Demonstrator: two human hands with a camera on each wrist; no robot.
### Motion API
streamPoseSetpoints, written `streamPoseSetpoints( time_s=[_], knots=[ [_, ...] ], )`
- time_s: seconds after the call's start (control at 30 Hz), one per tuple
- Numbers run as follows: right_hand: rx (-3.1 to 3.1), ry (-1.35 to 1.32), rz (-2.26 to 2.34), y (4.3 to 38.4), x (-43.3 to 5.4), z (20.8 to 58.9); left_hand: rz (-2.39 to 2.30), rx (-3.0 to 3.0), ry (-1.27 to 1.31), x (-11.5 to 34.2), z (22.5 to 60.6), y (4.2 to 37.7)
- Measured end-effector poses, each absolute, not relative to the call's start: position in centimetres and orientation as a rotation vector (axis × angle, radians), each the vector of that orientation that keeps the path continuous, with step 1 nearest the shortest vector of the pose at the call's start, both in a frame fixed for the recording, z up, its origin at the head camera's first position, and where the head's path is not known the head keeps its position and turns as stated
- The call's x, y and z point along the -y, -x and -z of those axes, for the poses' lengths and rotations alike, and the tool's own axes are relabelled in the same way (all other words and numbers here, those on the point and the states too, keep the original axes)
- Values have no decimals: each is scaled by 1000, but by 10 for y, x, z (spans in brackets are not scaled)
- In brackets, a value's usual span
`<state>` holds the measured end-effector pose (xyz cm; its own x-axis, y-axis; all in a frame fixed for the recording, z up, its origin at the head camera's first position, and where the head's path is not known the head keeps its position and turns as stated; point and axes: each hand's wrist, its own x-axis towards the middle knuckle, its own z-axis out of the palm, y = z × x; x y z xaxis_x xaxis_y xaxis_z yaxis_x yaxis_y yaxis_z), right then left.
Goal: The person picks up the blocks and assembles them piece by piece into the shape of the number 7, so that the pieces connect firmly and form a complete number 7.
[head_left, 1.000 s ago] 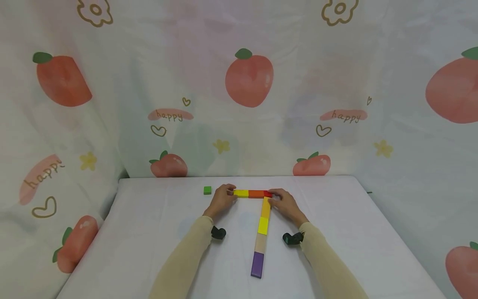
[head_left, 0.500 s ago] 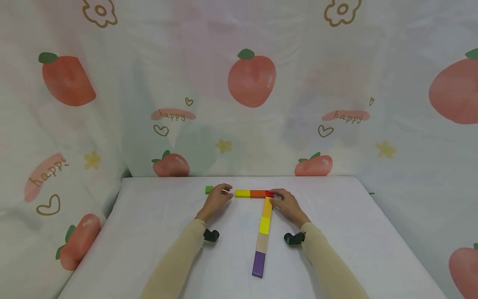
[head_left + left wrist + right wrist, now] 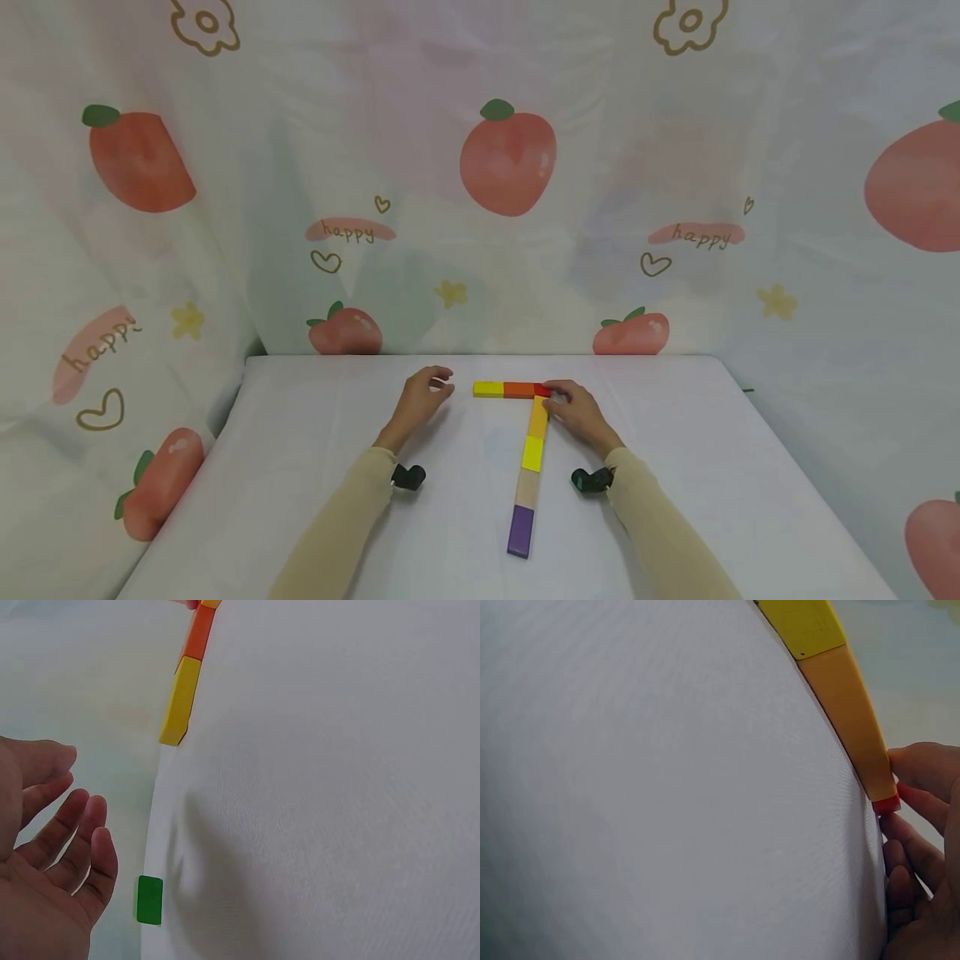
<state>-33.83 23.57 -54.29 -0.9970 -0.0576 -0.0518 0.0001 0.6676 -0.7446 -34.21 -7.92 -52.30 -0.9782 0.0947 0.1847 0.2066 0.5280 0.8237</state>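
My left hand hovers above the table with its fingers loosely bent and holds nothing. In the left wrist view a green block lies by its fingertips; the hand hides that block from the head view. To its right runs a short row of a yellow block, an orange block and a red block. With bent fingers my right hand pinches the red block, and its thumb touches the light orange block that meets the row there.
Below the light orange block, a second yellow block, a beige block and a purple block continue toward me in a slightly slanted line. The white-covered table meets a fruit-printed cloth at its back edge.
My left hand has let go of the yellow block's left end and moved left, covering the green block in the head view. The right hand stays at the corner.
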Motion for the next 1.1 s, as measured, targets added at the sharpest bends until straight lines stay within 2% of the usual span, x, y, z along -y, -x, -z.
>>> streamPoseSetpoints(
  time_s=[0.63,1.1],
  knots=[
    [-2813,50,1247,338,-236,544,1469,2439,210,111,520,342],
    [-2804,67,1262,338,-237,545,1506,2502,58,127,530,346]
  ],
)
